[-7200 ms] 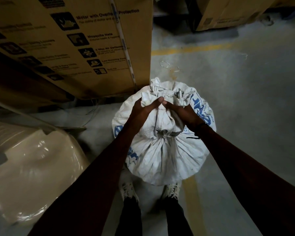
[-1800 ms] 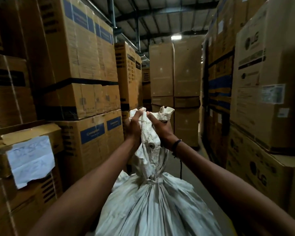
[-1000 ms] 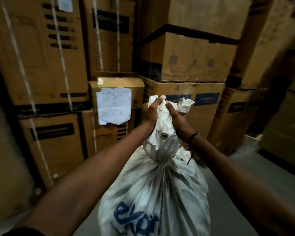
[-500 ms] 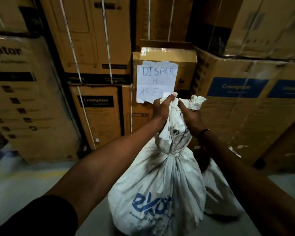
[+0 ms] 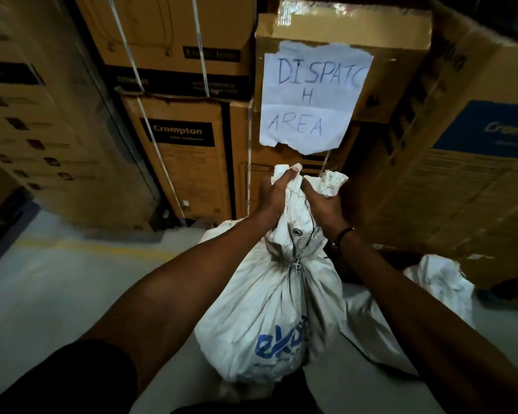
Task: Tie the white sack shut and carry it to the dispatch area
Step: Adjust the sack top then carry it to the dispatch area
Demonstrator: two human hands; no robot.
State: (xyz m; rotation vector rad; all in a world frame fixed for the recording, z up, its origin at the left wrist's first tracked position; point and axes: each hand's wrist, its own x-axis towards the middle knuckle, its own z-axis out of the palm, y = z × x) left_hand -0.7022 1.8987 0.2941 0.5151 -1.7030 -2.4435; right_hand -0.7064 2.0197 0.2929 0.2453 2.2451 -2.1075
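Note:
The white sack (image 5: pixel 269 318) with blue lettering hangs in front of me, its neck cinched with a cord just below a metal eyelet. My left hand (image 5: pixel 274 192) and my right hand (image 5: pixel 322 206) both grip the bunched top of the sack, side by side. Straight ahead, just above my hands, a torn white paper sign (image 5: pixel 311 97) reads "DISPATCH AREA", taped to a cardboard box (image 5: pixel 395 34).
Tall stacks of brown cartons (image 5: pixel 180 162) form a wall ahead and on both sides. Other white sacks (image 5: pixel 440 282) lie on the grey floor at the right, below a blue-labelled carton (image 5: pixel 473 162). A yellow floor line (image 5: pixel 81 245) runs at the left.
I have moved closer to the dispatch sign, which now looks larger and sits right above my hands. Both hands keep the same grip on the sack's neck.

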